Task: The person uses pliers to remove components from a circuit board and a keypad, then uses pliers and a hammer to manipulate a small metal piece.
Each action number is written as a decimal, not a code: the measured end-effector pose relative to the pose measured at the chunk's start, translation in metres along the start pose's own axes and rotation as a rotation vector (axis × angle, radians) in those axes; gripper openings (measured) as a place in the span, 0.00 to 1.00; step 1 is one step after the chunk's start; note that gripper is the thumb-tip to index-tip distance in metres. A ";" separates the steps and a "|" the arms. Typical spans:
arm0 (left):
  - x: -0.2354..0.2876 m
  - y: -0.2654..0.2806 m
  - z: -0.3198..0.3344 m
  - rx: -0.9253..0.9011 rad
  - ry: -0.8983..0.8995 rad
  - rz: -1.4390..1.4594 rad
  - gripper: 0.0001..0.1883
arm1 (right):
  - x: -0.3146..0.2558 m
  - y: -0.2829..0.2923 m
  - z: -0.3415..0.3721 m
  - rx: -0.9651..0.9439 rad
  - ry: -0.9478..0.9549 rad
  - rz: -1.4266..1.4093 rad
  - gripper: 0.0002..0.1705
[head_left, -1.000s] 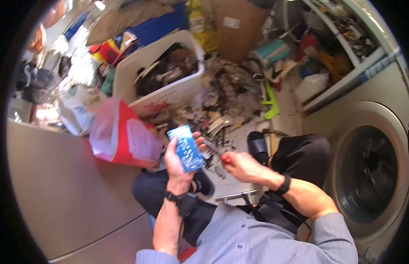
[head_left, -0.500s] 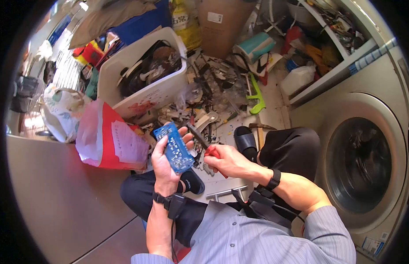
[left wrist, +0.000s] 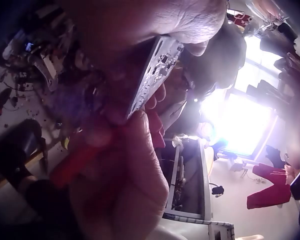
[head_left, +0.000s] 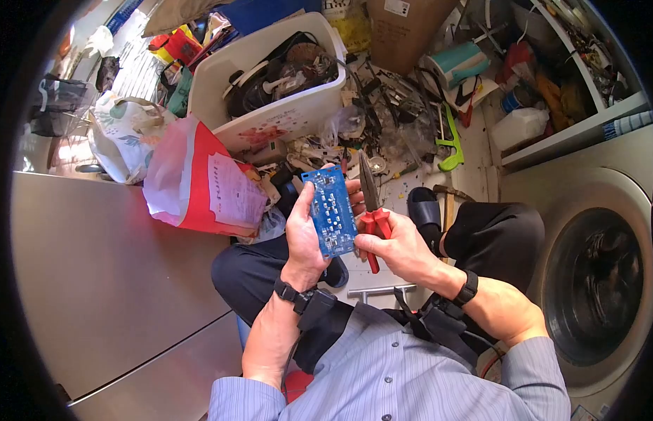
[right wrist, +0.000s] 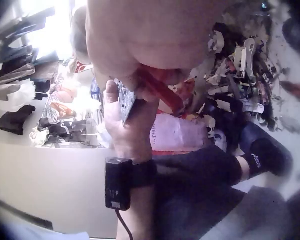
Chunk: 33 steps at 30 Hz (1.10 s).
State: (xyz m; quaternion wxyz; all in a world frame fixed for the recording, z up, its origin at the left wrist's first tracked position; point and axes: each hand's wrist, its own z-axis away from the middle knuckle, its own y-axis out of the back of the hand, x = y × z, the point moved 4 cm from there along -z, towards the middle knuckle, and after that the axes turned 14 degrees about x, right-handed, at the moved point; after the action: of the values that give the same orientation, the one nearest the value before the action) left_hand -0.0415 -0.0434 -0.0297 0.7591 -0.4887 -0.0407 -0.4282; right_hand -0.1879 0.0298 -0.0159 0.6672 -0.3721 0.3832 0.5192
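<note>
A blue circuit board [head_left: 331, 212] lies across the palm of my left hand [head_left: 304, 235], which grips it with the thumb along the left edge and fingertips showing past the right edge. My right hand [head_left: 403, 249] holds long-nosed pliers [head_left: 375, 223] by their red handles, the metal nose pointing away from me beside the board. The right thumb is at the board's lower right corner. In the left wrist view the circuit board [left wrist: 157, 70] appears nearly edge-on above the right thumb. A red handle [right wrist: 162, 92] sticks out beneath the right hand in the right wrist view.
Scrap and loose parts [head_left: 389, 112] litter the floor ahead. A white bin [head_left: 270, 126] full of junk and a red and white bag [head_left: 207, 179] stand at left. A hammer [head_left: 449, 210] lies beside the right slipper. A washing machine [head_left: 586, 266] borders the right side.
The pliers have swung from pointing left toward the board to pointing away from me. My right hand has come in against the board's lower corner, and the board stands more upright in view.
</note>
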 end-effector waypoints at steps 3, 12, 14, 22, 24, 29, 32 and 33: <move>-0.002 0.000 -0.002 -0.008 0.050 0.008 0.31 | 0.000 0.001 0.000 -0.012 -0.013 -0.017 0.13; 0.002 -0.006 0.008 0.049 -0.078 -0.110 0.27 | 0.005 0.006 -0.002 -0.005 0.044 0.043 0.11; 0.005 -0.007 0.012 0.052 -0.137 -0.186 0.28 | 0.004 0.007 -0.002 -0.003 0.018 0.003 0.12; 0.012 -0.004 0.022 0.050 -0.155 -0.246 0.32 | -0.016 0.020 0.002 0.042 -0.034 -0.121 0.14; 0.011 -0.002 0.022 0.033 -0.140 -0.250 0.32 | -0.019 0.023 0.002 0.056 -0.061 -0.139 0.15; 0.009 0.004 0.023 0.039 -0.197 -0.279 0.34 | -0.015 0.026 0.000 0.057 -0.040 -0.083 0.15; 0.007 0.007 0.020 0.049 -0.234 -0.326 0.36 | -0.013 0.025 0.000 0.046 -0.008 -0.062 0.15; 0.006 0.007 0.020 0.052 -0.232 -0.325 0.36 | -0.013 0.024 0.000 0.041 0.006 -0.052 0.15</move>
State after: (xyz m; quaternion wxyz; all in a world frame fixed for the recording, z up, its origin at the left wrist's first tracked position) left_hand -0.0253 -0.0302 -0.0213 0.6824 -0.5021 -0.2172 -0.4848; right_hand -0.2139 0.0291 -0.0068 0.6868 -0.3698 0.3859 0.4926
